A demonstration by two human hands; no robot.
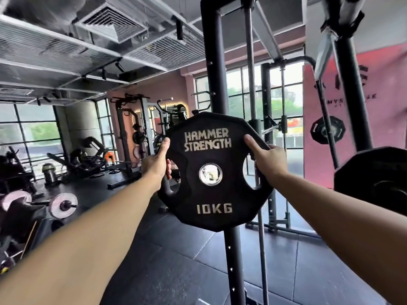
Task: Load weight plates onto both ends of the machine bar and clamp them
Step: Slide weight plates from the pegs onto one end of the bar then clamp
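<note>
Here, head view only.

Item: black rubber-coated many-sided weight plate [211, 194], lettered HAMMER STRENGTH and 10KG, with a bright steel-lined centre bore [210, 174] and a grip opening on each side of it.

Location: held upright in the air, face to the camera, in front of the black steel upright post [214, 73]. Whether the bore sits on a bar end cannot be told.

Hold: the left hand [157, 164] grips the left rim, thumb up the face and fingers [169, 170] curled through the opening. The right hand [267, 160] grips the right rim likewise.

Handling, as judged: heavy, rigid, not fragile. The rubber gives fair grip, and the two openings are the proper holds. Keep it square to the bar and clear of toes.

Also present: second black plate [374, 179] at the right edge, and dark rubber floor [176, 260].
</note>
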